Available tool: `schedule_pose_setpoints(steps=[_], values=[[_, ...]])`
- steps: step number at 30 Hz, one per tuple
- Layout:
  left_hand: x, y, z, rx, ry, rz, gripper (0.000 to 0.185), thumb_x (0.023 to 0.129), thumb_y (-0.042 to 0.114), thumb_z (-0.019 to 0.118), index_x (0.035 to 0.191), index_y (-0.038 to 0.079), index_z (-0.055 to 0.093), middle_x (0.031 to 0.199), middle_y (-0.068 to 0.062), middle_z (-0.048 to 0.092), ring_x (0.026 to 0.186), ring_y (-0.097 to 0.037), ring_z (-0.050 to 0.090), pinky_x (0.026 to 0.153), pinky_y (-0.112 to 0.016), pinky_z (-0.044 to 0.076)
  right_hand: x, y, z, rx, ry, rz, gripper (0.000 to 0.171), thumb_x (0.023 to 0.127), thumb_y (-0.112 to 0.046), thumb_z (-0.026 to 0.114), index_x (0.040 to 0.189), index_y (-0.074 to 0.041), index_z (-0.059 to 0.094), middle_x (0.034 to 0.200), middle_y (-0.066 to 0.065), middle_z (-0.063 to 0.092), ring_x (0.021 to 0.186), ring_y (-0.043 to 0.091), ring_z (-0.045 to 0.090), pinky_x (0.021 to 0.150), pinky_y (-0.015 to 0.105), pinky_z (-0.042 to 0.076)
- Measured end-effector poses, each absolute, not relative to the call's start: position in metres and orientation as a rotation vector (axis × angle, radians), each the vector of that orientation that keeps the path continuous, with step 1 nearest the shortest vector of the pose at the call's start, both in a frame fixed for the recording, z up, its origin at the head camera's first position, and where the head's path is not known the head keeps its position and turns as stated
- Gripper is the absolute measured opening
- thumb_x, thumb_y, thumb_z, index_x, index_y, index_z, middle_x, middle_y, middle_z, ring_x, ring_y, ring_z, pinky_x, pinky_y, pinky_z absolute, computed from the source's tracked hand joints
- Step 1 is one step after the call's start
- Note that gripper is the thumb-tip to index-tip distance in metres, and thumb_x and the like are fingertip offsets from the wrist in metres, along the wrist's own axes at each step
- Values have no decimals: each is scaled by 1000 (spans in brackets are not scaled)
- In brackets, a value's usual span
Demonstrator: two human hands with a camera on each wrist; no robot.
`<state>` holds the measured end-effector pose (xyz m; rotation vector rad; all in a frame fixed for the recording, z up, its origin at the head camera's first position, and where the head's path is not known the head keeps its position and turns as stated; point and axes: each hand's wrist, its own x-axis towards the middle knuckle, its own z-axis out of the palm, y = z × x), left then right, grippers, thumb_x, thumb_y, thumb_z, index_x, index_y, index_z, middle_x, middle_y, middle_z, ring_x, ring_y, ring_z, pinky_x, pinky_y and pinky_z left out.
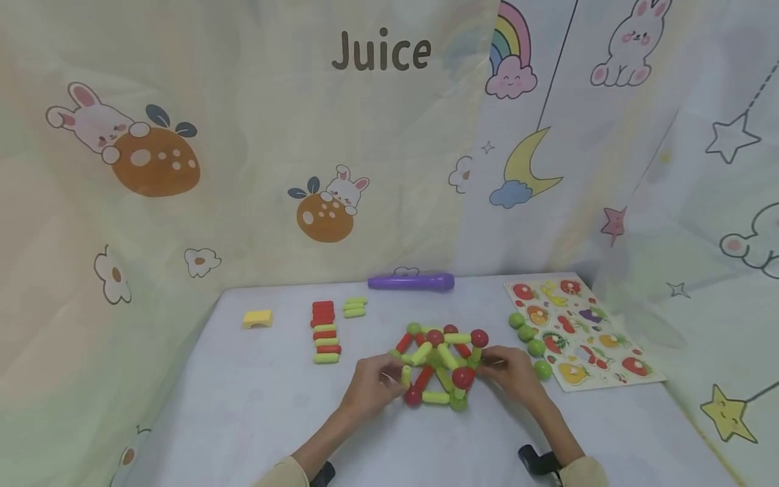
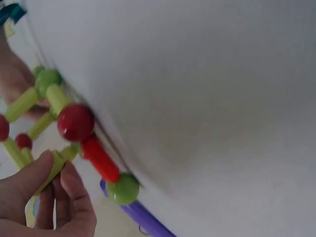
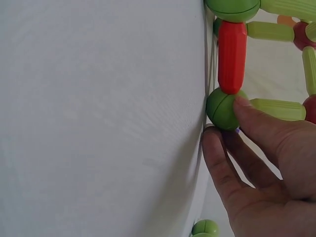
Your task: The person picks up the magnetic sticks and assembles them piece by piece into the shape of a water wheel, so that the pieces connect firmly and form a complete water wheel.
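A frame built of yellow-green and red rods joined by red and green balls stands on the white table; a red ball marks its near right side. My left hand is at its left, thumb and fingers pinching a yellow-green rod close above a red ball. On the opposite side my right hand pinches a green ball low on the frame, with a red rod attached to that ball. Some of the frame's far joints are hidden behind nearer rods.
Loose red and yellow-green rods lie in a column left of the frame, with several shorter ones beside them. A yellow block sits farther left. Behind lies a purple microphone-shaped stick. Green balls line a fruit sticker sheet at right.
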<state>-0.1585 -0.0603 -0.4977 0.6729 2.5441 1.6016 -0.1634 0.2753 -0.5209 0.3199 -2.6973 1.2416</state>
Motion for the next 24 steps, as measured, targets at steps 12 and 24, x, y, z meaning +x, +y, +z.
schedule_pose_setpoints(steps=[12,24], values=[[-152,-41,-508,684,2594,1616,25,86,-2,88,108,7,78,90,8,73,86,-23,70,74,-24,59,-172,275,-521,303,-2721,1254,29,88,1,86,116,-3,79,111,12,80,103,30,77,88,35,64],[-157,-49,-501,740,2645,1488,31,88,2,88,117,7,77,107,2,74,98,-23,70,83,-28,61,-179,277,-516,318,-2745,1285,31,90,-1,85,120,-1,77,115,15,79,105,31,76,90,35,64]])
